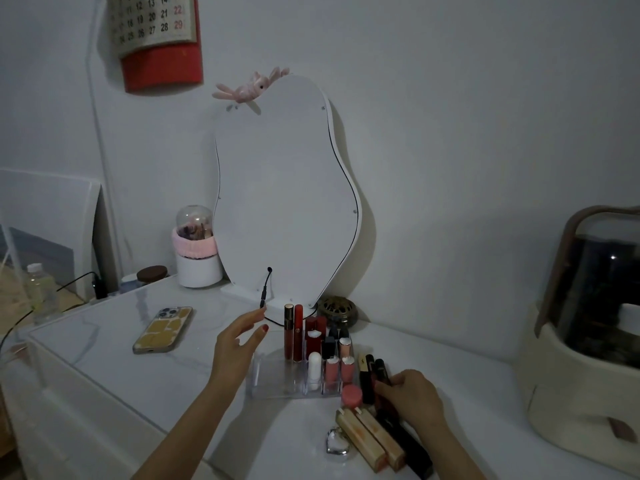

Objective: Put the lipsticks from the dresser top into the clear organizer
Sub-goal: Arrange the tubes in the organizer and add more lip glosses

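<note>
The clear organizer [263,379] stands on the white dresser top and holds several upright lipsticks and glosses [293,336]. My left hand [239,344] hovers open just left of it, fingers spread, holding nothing. Loose lipsticks lie to the right of the organizer: dark tubes [367,375], two gold-cased ones [370,438] and a black one [412,448]. My right hand [412,396] rests on the dark tubes with its fingers curled around one of them. A pink round pot [352,395] sits at the organizer's right front corner.
A phone [162,329] lies to the left. A wavy mirror [284,195] with a cable stands behind the organizer, beside a brass dish [337,310]. A clear heart-shaped piece [337,441] lies near the front. A domed cosmetic case [588,327] fills the right side.
</note>
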